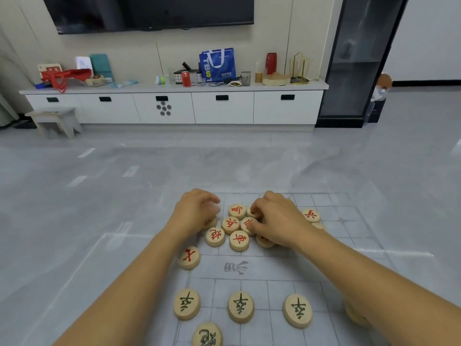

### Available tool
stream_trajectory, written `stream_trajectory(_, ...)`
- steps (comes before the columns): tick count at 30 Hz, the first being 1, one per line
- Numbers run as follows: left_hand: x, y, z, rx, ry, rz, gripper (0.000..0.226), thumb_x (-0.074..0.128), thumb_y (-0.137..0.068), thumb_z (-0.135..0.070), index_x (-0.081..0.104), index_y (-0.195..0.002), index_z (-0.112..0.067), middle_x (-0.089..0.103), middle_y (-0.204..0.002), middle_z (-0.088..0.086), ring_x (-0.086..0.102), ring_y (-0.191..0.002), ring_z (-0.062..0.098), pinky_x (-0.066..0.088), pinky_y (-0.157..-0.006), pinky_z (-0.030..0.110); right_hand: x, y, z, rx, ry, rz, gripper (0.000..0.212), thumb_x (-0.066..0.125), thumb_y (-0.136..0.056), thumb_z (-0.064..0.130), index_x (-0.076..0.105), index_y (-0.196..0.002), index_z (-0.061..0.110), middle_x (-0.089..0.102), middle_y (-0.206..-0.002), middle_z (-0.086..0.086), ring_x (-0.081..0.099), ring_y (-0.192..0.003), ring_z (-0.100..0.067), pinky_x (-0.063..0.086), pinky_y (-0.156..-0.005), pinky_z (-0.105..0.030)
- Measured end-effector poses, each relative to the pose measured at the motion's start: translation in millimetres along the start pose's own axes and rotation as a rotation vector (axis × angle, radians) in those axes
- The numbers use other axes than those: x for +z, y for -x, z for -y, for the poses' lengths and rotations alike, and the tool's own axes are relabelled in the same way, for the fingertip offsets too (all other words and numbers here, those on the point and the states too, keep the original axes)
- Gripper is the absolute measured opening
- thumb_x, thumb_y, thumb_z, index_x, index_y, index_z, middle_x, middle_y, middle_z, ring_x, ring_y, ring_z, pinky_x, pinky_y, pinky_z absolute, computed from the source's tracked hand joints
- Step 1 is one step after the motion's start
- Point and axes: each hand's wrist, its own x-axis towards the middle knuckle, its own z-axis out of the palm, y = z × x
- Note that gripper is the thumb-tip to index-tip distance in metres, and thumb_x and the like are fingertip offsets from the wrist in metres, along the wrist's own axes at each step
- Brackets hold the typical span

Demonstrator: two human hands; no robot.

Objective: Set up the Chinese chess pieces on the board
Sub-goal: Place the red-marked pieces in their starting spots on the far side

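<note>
Discs (239, 240) of pale round wood, red-inked, clustered on thin gridded board (349, 221); right hand (277, 218) pinching one disc (247, 224); left hand (197, 212) curled over another, grip unclear

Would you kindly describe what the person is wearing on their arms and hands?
The left forearm and right forearm are bare to the frame's edge, with no sleeves in view. The left hand and right hand are ungloved; no watch, bracelet or ring is visible.
</note>
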Motion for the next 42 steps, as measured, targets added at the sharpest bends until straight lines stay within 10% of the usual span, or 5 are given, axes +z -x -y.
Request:
stream_trajectory(10, 9.3, -5.0, 10.9, 0.06, 0.193, -0.017, 0.014, 0.064, -0.084, -0.02, 0.068, -0.097, -0.022, 0.056, -0.122, -0.003, 0.051, -0.114, 0.014, 0.04, -0.103, 0.033, 0.1, 5.5, 8.0, 0.013, 0.081, -0.005, 0.044, 0.055, -0.083, 0.047, 0.051, -0.115, 0.018, 0.05, -0.116, -0.003, 0.045, -0.109, -0.023, 0.034, -0.09, -0.034)
stream_trajectory(19, 9.7, 3.9, 13.9, -0.043, 0.526, -0.19, 0.016, 0.058, -0.088, -0.016, 0.069, -0.1, -0.014, 0.069, -0.1, -0.002, 0.061, -0.088, 0.005, 0.047, -0.066, 0.004, 7.6, 6.5, 9.4, 0.016, 0.182, -0.092, 0.048, 0.053, -0.082, 0.054, 0.05, -0.11, 0.016, 0.054, -0.11, -0.004, 0.048, -0.103, -0.024, 0.033, -0.089, -0.035)
stream_trajectory(29, 9.0, 0.9, 16.3, -0.063, 0.583, -0.184, 0.018, 0.055, -0.09, -0.017, 0.066, -0.103, -0.014, 0.067, -0.098, -0.005, 0.059, -0.088, 0.004, 0.045, -0.067, 0.01, -21.3, -4.2, -36.1, 0.092, -0.442, -0.095, 0.042, 0.067, -0.079, 0.023, 0.05, -0.117, 0.018, 0.053, -0.108, 0.006, 0.053, -0.1, -0.013, 0.041, -0.082, -0.022)
stream_trajectory(38, 9.4, -2.6, 3.4, -0.11, 0.511, -0.025, 0.012, 0.062, -0.085, -0.022, 0.067, -0.096, -0.026, 0.067, -0.102, -0.005, 0.061, -0.091, 0.007, 0.044, -0.07, 0.017, -19.7, -39.2, -90.6, 0.165, -0.309, -0.127, 0.042, 0.065, -0.083, 0.019, 0.051, -0.122, 0.013, 0.056, -0.122, -0.004, 0.053, -0.102, -0.016, 0.04, -0.083, -0.022)
stream_trajectory(42, 14.1, -11.6, -18.5, -0.1, 0.401, 0.023, 0.012, 0.065, -0.084, -0.023, 0.067, -0.096, -0.022, 0.065, -0.101, 0.007, 0.054, -0.064, 0.017, 0.047, -0.06, 0.034, -13.1, -42.9, -88.2, 0.12, -0.263, -0.095, 0.044, 0.067, -0.082, 0.024, 0.052, -0.121, 0.012, 0.056, -0.122, -0.005, 0.055, -0.106, -0.019, 0.045, -0.09, -0.027)
